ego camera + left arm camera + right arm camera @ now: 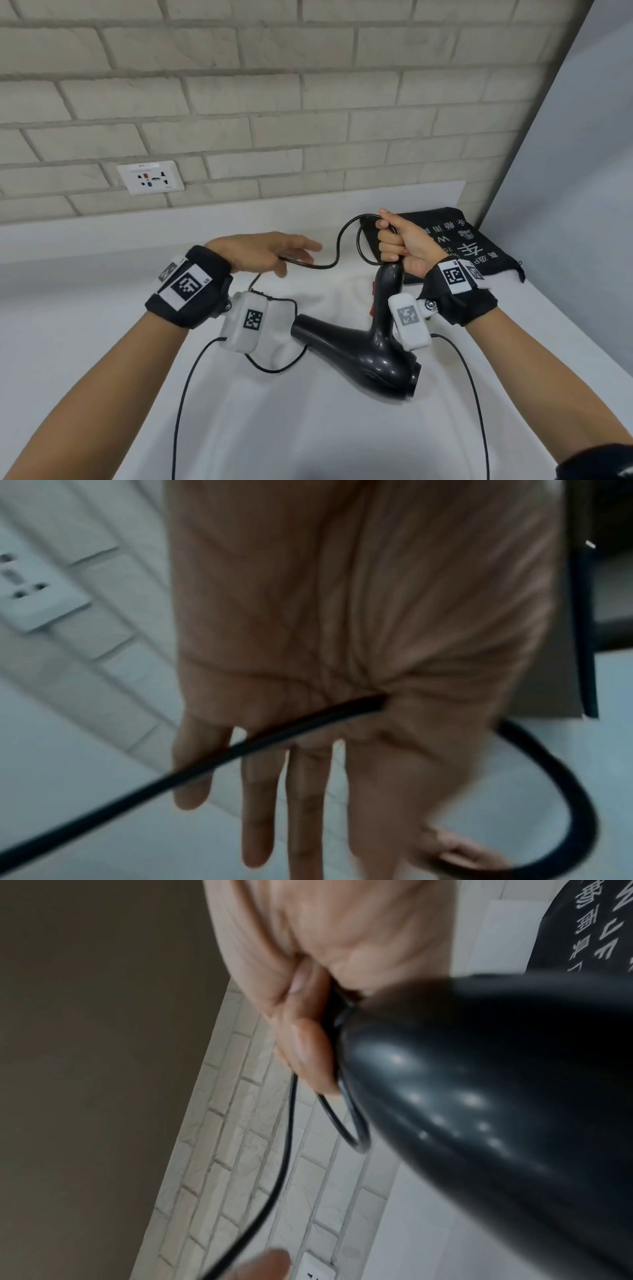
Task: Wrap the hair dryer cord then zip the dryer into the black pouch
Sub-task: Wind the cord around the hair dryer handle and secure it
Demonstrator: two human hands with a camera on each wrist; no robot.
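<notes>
My right hand (pixel 404 243) grips the end of the handle of the black hair dryer (pixel 359 353), holding it above the counter with the barrel pointing left. Loops of the black cord (pixel 337 246) are gathered in the same fist. From there the cord runs left to my left hand (pixel 270 251). In the left wrist view the cord (pixel 274 739) crosses the palm and is pinched at the thumb crease of the left hand (pixel 308 642), whose fingers are straight. The black pouch (pixel 479 246), printed with white characters, lies flat behind my right hand.
The white counter (pixel 102 342) runs along a pale brick wall (pixel 308 102) that carries a white wall socket (pixel 150 177). A plain wall (pixel 582 171) closes off the right side beside the pouch. Thin sensor cables hang from both wristbands.
</notes>
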